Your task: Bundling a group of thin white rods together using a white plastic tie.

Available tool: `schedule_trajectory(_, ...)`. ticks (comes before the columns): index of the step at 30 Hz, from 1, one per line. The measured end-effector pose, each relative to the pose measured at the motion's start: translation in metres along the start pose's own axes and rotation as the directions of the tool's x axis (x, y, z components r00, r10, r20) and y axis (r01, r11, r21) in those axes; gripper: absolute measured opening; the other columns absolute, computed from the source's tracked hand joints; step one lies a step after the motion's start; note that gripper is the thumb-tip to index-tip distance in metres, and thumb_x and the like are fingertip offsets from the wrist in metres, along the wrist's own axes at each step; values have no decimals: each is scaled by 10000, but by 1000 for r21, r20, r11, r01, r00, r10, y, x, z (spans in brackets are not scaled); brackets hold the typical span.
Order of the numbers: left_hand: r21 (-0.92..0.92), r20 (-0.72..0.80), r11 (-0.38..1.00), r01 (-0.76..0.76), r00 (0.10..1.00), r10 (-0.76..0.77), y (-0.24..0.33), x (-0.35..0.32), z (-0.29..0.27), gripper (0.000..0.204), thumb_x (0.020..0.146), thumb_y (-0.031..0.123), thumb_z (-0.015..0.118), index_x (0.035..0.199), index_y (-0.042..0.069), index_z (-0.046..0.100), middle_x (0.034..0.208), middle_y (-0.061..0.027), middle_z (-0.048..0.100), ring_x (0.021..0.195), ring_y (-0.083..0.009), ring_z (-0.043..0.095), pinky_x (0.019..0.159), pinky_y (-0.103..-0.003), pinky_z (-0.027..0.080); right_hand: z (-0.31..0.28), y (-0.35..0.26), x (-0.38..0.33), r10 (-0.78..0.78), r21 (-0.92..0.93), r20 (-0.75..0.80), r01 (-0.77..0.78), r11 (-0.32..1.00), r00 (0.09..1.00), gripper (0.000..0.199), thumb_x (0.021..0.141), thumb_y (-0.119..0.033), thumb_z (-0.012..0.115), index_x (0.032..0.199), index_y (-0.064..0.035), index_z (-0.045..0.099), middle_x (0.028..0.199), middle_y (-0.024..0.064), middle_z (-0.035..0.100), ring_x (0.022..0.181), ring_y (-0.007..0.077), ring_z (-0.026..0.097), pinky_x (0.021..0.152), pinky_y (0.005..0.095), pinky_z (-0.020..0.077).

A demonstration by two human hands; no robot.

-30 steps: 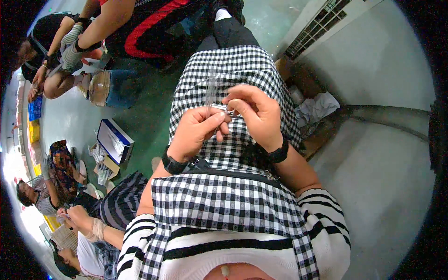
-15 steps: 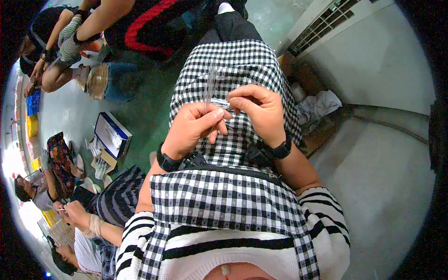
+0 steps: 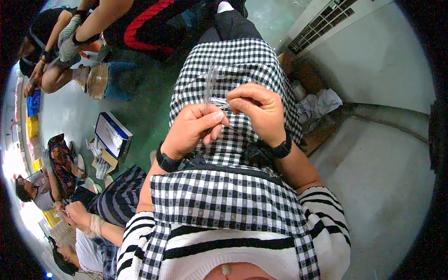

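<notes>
Between pinched left fingers [image 3: 212, 120] stand thin strands [image 3: 211, 81], right fingers [image 3: 241, 104] pinching a silvery bundle [image 3: 218, 101].

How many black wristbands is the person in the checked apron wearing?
2. The left band is around the left wrist, behind the left hand; the right band is around the right wrist, behind the right hand. Both wrists are in view.

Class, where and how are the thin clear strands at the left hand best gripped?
Probably pinch the strands midway along their exposed length, coming from the right: they extend, thin and narrow, beyond the left hand, which hides their lower part, and the right hand is on that side.
</notes>
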State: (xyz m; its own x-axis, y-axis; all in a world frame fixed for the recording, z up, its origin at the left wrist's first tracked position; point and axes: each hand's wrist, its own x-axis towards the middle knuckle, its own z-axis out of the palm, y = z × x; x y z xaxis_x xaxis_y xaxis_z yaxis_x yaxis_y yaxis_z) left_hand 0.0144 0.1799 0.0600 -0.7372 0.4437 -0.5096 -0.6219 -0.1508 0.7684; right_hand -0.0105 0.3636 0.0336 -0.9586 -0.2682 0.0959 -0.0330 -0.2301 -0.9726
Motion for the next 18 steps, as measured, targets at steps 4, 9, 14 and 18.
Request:
schedule_trajectory(4,60,-37,998,-33,999,35,0,0,0,226,913,193,514,833,12,622,574,23,512,448,-26,411,425,-143,325,1,-2,0,55,62,3,-55,997,998,98,788,2,621,878,14,659,819,61,626,688,97,583,617,210,472)
schedule_trajectory(9,125,-81,992,-24,996,34,3,-2,2,200,897,186,540,843,14,628,585,23,526,461,-23,423,430,-144,334,2,2,-1,-25,-106,-67,18,994,997,20,809,-10,601,811,1,618,765,30,587,666,87,542,582,208,434)
schedule_trajectory(14,179,-108,982,-65,990,85,11,-8,0,194,891,170,545,850,0,629,600,8,548,472,-29,440,443,-153,355,-20,2,6,-107,41,-264,122,992,959,51,890,-66,522,865,-26,541,735,3,532,631,75,484,597,202,404)
schedule_trajectory(18,221,-135,973,-71,985,103,19,-12,-3,187,886,148,540,852,-12,633,593,0,552,476,-38,455,445,-163,366,-35,-1,7,-136,82,-330,171,982,934,99,904,-131,538,894,-33,542,779,16,545,657,82,503,618,211,411)
